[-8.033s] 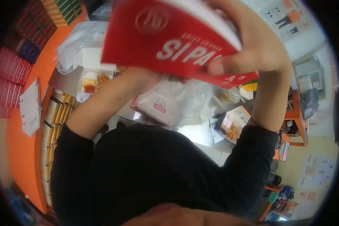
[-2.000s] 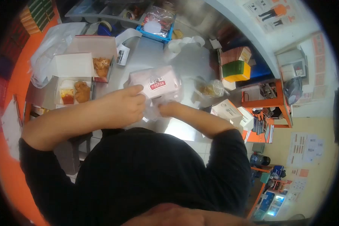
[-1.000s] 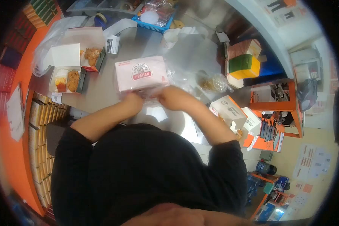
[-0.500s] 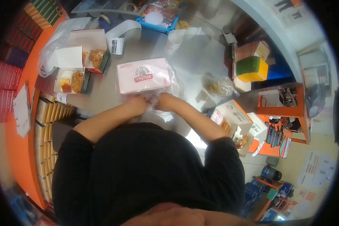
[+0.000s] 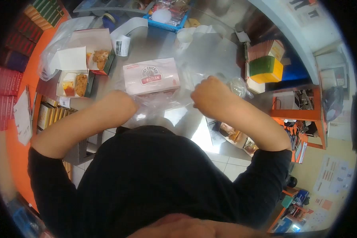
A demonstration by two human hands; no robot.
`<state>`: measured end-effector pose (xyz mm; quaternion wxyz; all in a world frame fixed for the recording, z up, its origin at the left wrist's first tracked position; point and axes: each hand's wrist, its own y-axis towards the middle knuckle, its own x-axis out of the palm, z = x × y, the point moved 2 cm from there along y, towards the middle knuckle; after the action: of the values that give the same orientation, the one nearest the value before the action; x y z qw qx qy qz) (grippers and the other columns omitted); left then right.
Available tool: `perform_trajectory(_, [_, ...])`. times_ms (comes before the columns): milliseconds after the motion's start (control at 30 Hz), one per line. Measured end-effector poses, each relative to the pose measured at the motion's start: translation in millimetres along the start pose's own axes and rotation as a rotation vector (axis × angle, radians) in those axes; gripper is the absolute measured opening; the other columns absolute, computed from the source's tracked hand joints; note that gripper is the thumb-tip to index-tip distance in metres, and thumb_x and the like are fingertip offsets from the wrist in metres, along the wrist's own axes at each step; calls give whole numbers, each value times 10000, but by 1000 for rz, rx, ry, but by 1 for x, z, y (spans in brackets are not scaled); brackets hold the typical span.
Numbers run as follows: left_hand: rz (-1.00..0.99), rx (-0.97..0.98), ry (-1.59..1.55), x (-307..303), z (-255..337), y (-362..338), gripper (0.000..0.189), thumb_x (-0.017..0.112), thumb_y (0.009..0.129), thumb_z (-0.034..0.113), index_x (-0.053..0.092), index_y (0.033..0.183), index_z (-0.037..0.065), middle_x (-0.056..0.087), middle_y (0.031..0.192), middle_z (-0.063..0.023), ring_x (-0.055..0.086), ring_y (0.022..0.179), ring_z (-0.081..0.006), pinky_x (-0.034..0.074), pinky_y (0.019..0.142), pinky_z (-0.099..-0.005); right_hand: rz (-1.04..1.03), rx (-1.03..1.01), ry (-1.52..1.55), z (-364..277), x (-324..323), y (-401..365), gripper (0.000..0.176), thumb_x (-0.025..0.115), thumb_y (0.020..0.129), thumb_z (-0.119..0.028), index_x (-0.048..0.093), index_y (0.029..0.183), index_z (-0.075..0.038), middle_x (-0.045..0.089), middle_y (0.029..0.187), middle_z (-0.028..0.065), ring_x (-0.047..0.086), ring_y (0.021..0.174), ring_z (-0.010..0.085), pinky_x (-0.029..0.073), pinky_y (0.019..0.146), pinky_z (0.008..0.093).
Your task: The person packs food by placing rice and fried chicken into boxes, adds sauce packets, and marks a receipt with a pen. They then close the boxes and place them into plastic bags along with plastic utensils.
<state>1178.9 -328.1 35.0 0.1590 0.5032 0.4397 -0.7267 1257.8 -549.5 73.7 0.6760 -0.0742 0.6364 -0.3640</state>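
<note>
A white cardboard box (image 5: 152,77) with a red chicken logo sits on the metal table, inside a clear plastic bag (image 5: 156,104). My left hand (image 5: 122,106) is closed at the box's near left corner, with the bag's film running up to it. To the right of the box, my right hand (image 5: 209,96) is also closed, gripping the other side of the bag. The bag's near edge spreads loosely between both fists. Fingertips of both hands are mostly hidden from above.
Open boxes with fried chicken (image 5: 81,85) stand at the left, beside a curled paper receipt (image 5: 122,47). A blue basket (image 5: 166,26) and white paper cups (image 5: 184,37) are at the back. Stacked yellow-green cartons (image 5: 265,69) and another opened chicken box (image 5: 234,135) lie right.
My hands were together at the box's near side and have moved wide apart, left and right. The bag's film is now spread between them. The box has barely moved.
</note>
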Motion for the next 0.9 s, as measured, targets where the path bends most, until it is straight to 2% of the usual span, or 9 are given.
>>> perform_trajectory(167, [97,163,-5,4,13,2,101,556,729,78,639,787,77,635,725,-104,637,747,-308,494,688,-431,42,-191,805,-34,33,88,280,491,899,-285,624,992,-56,653,904,131,591,901,372,413,859,458])
perform_trajectory(233, [17,192,-154,-13,21,-10,108,578,697,62,636,782,95,627,725,-104,632,744,-305,492,688,-422,597,-248,980,-68,117,158,323,450,923,-320,618,1005,-56,644,923,170,585,916,373,442,818,444])
perform_trajectory(333, [60,177,-162,-22,18,-27,131,596,676,54,639,785,112,626,726,-104,632,759,-301,487,685,-421,835,-118,803,-101,140,164,339,488,900,-326,585,1110,-78,635,958,173,592,904,364,462,779,454])
perform_trajectory(367, [59,172,-168,-23,15,-31,131,596,676,54,639,785,112,626,726,-104,632,759,-301,487,685,-421,831,-125,805,-99,141,167,339,488,900,-326,585,1110,-78,635,958,173,592,904,364,462,779,454])
perform_trajectory(433, [48,170,-167,-21,10,-36,122,588,681,57,636,783,106,623,722,-102,628,773,-301,484,691,-419,-46,-144,530,-91,92,142,371,536,866,-338,575,1147,-99,637,957,168,600,878,366,468,759,464])
perform_trajectory(567, [80,160,-135,-20,10,-34,121,578,687,64,637,785,104,620,716,-97,624,780,-296,484,697,-415,341,-6,664,-79,49,109,285,561,851,-283,650,982,-46,646,934,182,619,906,341,488,733,467])
perform_trajectory(667, [143,197,-129,-16,12,-30,110,564,699,73,634,780,98,619,716,-94,623,775,-293,484,700,-413,39,-6,660,-86,85,148,295,542,849,-286,608,1076,-109,637,921,166,604,837,368,475,723,468])
perform_trajectory(767, [123,191,-122,-12,11,-30,99,558,707,82,632,773,95,622,732,-93,624,784,-287,483,694,-416,280,-209,902,-90,156,187,272,532,847,-271,618,1044,-104,633,947,161,603,854,362,476,720,470])
perform_trajectory(900, [132,182,-131,-6,7,-33,91,571,695,88,630,763,103,614,738,-88,618,785,-289,479,705,-408,240,-37,607,-89,45,108,223,516,856,-254,629,945,-84,636,925,145,607,881,326,468,760,448])
